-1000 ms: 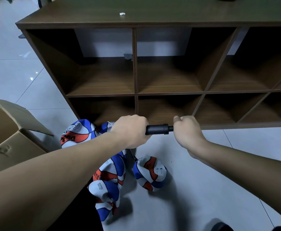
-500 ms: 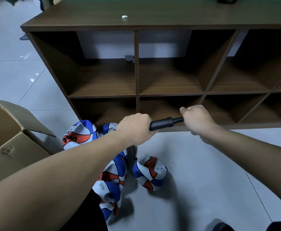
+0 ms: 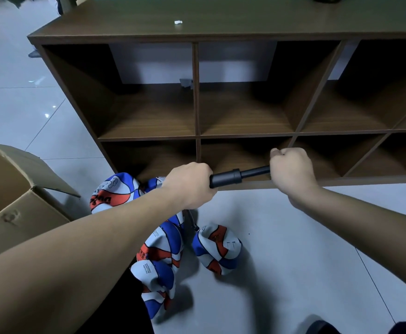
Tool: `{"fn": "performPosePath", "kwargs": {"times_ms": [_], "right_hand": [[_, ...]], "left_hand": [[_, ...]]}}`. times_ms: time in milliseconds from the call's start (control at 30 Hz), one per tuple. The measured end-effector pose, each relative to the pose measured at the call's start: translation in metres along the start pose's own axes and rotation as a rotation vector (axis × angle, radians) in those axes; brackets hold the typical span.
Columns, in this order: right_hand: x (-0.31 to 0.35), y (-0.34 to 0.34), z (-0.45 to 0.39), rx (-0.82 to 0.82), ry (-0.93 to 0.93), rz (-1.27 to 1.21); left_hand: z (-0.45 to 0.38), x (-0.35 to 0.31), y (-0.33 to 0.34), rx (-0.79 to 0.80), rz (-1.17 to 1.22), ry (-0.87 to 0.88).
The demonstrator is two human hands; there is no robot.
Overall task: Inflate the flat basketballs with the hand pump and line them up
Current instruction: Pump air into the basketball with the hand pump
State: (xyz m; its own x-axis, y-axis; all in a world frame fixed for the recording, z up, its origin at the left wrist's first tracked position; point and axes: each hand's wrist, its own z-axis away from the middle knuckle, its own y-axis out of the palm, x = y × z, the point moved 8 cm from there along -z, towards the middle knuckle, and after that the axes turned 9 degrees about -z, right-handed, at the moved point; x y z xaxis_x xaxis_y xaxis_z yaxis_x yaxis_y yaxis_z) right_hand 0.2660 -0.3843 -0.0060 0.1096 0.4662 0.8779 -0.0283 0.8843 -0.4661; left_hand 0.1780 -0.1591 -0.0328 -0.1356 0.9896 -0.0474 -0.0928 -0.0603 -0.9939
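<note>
Above the floor, we are gripping the black cylindrical hand pump (image 3: pixel 231 177).
Left hand (image 3: pixel 188 185) clutching barrel, right hand (image 3: pixel 291 171) clenching handle; yanking risks unseating the hose from the crumpled blue-white-orange basketball (image 3: pixel 217 249).

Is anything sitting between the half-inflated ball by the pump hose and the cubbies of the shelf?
Nothing visible on the floor blocks it. The ball lies on bare tiles in front of the shelf, whose cubbies show nothing inside. Only the pump, gripped by the left hand and right hand, hangs above that path.
</note>
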Motion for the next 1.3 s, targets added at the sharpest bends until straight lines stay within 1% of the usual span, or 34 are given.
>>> {"fn": "performPosePath", "kwargs": {"times_ms": [167,500,800,867,1000,1067,1133,1300], "right_hand": [[0.008,0.015,0.017,0.041,-0.042,0.027],[-0.009,0.043,0.04,0.148,-0.039,0.035],[0.011,0.044,0.03,0.272,-0.095,0.15],[0.009,0.034,0.018,0.247,-0.068,0.135],[0.006,-0.004,-0.015,0.133,0.039,0.065],[0.0,-0.015,-0.02,0.134,0.084,0.043],[-0.007,-0.014,-0.02,0.133,0.112,0.04],[-0.015,0.0,-0.004,0.02,0.122,-0.059]], "left_hand": [[0.003,-0.004,-0.001,-0.005,0.005,-0.009],[0.008,-0.018,-0.001,-0.008,-0.071,0.044],[0.004,-0.014,0.002,-0.002,0.024,0.067],[0.003,-0.008,0.001,0.006,0.031,0.056],[-0.001,0.02,-0.002,0.036,0.015,0.005],[-0.002,0.027,0.0,0.051,0.009,-0.005],[-0.001,0.023,0.002,0.061,-0.012,-0.004],[0.0,0.011,0.001,0.05,-0.032,-0.013]]}}
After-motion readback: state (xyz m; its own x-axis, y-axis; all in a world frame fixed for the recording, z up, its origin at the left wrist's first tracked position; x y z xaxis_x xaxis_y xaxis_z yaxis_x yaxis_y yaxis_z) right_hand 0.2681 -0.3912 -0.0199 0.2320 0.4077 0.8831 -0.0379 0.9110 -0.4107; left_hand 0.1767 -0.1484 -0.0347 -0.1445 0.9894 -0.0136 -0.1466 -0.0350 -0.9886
